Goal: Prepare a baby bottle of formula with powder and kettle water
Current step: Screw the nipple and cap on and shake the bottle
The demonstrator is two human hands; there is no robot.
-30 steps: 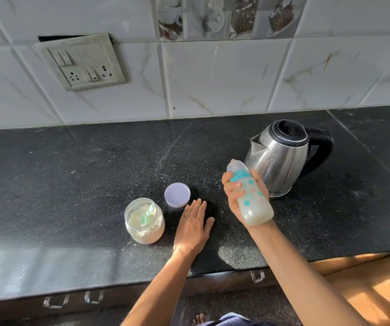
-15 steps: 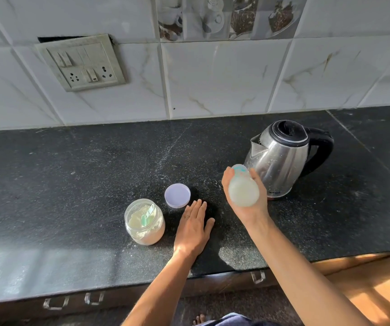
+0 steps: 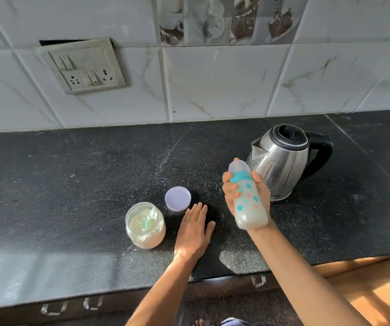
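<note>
My right hand (image 3: 262, 196) grips a capped baby bottle (image 3: 248, 198) with a teal collar and milky liquid inside, held above the counter with its cap tilted away from me. My left hand (image 3: 194, 229) lies flat, palm down, on the black counter (image 3: 71, 184), holding nothing. An open jar of formula powder (image 3: 145, 225) with a green scoop inside stands left of that hand. The jar's lilac lid (image 3: 178, 201) rests just behind my fingertips. A steel kettle (image 3: 283, 161) with a black handle stands right behind the bottle, lid shut.
A tiled wall with a switch and socket plate (image 3: 83, 67) rises behind the counter. The counter's front edge runs below my wrists, with drawer handles (image 3: 92, 303) underneath. Sunlit floor (image 3: 365, 290) shows at lower right.
The bottle swung from tilted, to base pointing at me, then back to tilted with its side showing, a shaking motion. My left hand stayed flat on the counter.
</note>
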